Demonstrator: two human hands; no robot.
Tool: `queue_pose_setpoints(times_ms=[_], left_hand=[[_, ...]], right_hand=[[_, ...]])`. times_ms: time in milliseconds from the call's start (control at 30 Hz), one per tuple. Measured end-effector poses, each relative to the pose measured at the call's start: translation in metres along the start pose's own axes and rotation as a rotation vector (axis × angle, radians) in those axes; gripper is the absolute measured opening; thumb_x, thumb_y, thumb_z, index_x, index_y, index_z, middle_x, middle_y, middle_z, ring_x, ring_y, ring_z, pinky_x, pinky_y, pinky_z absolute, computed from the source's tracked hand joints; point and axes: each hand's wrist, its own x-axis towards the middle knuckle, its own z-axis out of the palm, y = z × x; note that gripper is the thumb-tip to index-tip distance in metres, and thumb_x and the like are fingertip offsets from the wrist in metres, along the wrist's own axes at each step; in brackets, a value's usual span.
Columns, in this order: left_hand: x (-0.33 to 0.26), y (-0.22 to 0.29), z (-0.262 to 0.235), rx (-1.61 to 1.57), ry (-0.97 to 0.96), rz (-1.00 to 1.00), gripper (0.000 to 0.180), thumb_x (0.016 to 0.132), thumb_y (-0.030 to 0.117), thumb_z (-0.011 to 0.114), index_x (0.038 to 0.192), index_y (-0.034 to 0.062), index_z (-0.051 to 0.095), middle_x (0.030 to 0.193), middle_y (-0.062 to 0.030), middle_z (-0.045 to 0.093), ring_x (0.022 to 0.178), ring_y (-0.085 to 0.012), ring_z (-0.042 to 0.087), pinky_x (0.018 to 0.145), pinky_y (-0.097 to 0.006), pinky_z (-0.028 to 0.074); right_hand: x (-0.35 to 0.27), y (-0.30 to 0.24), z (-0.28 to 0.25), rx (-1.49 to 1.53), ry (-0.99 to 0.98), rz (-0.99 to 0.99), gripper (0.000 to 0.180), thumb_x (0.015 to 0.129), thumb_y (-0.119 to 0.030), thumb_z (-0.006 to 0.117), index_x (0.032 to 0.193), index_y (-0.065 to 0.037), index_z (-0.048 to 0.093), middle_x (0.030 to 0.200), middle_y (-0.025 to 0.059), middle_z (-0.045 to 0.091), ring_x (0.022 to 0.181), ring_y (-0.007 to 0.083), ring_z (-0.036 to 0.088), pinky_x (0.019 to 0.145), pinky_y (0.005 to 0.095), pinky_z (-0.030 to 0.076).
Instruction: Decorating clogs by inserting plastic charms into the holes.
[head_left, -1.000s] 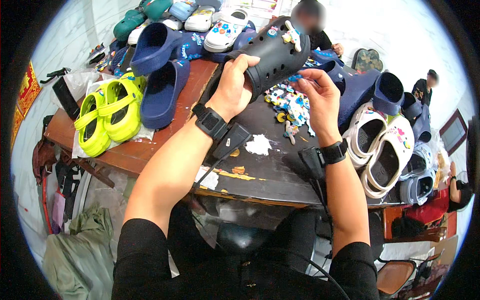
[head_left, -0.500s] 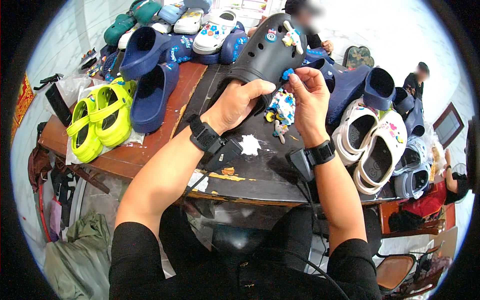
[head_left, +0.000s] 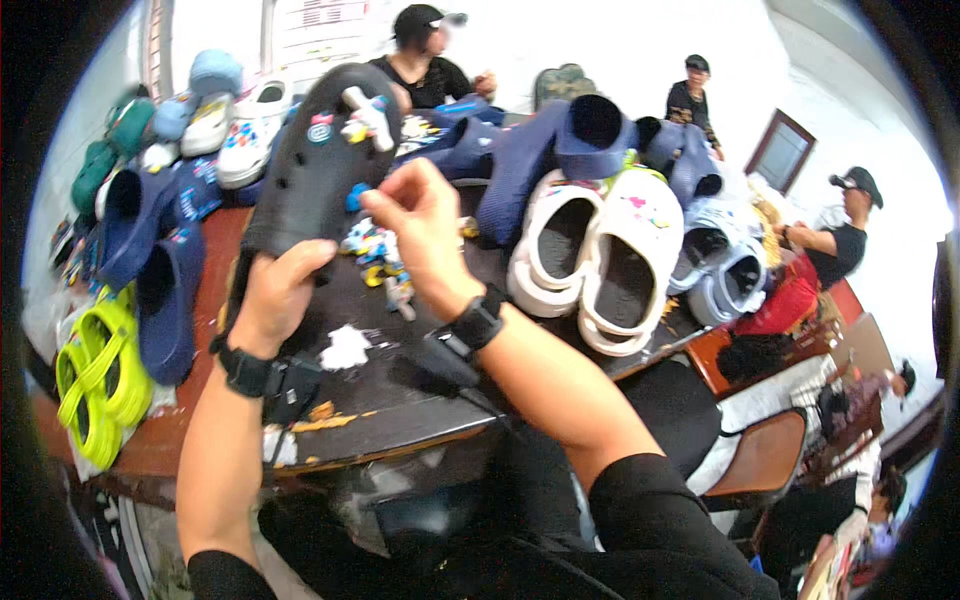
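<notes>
A black clog (head_left: 305, 185) stands upright in my left hand (head_left: 283, 295), whose fingers are inside its opening with the thumb outside. Fixed to the clog's upper are a round pink-and-blue charm (head_left: 320, 128) and a white figure charm (head_left: 368, 122). My right hand (head_left: 428, 235) pinches a small blue charm (head_left: 355, 197) between thumb and fingertips, close to the clog's right side. Just below, a heap of small colourful charms (head_left: 372, 245) lies on the dark table (head_left: 400, 395), partly hidden by my right hand.
Lime-green clogs (head_left: 120, 370) and navy clogs (head_left: 168, 310) stand to the left, with more clogs piled behind. At the right are white clogs (head_left: 632, 290), further navy ones (head_left: 520, 170) and pale blue ones (head_left: 728, 280). One person (head_left: 420, 65) sits across the table; others are farther right.
My view has swung right, so the table and both hands appear farther left. The black clog looks more upright. Both hands keep their holds on the clog and the blue charm.
</notes>
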Motion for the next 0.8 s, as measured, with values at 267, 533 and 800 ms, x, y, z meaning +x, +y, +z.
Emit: queue_pose_setpoints(times_ms=[267, 533, 800], left_hand=[[0.007, -0.022, -0.03, 0.451, 0.012, 0.107, 0.043, 0.086, 0.012, 0.062, 0.126, -0.0026, 0.055, 0.123, -0.0063, 0.057, 0.109, -0.0165, 0.054, 0.097, -0.031, 0.042], [0.009, -0.045, -0.136, 0.576, 0.149, -0.036, 0.036, 0.093, 0.013, 0.061, 0.122, -0.0084, 0.058, 0.122, -0.0091, 0.061, 0.107, -0.0168, 0.058, 0.097, -0.03, 0.044], [0.022, -0.043, -0.19, 1.405, -0.193, 0.22, 0.043, 0.095, -0.004, 0.039, 0.137, -0.0073, 0.046, 0.136, -0.018, 0.054, 0.124, -0.025, 0.052, 0.109, -0.034, 0.036]], right_hand=[[0.001, 0.013, -0.007, -0.156, -0.004, -0.046, 0.025, 0.072, -0.005, 0.078, 0.078, -0.003, 0.053, 0.066, 0.005, 0.056, 0.059, 0.0135, 0.052, 0.055, 0.0309, 0.044], [0.007, 0.049, 0.028, -0.23, -0.004, -0.109, 0.015, 0.069, -0.007, 0.073, 0.077, -0.003, 0.061, 0.073, 0.0177, 0.064, 0.073, 0.0343, 0.064, 0.066, 0.0428, 0.049], [-0.001, 0.061, 0.022, -0.454, -0.216, 0.01, 0.028, 0.068, -0.019, 0.074, 0.085, 0.0, 0.064, 0.075, 0.0239, 0.065, 0.078, 0.0425, 0.065, 0.07, 0.0472, 0.052]])
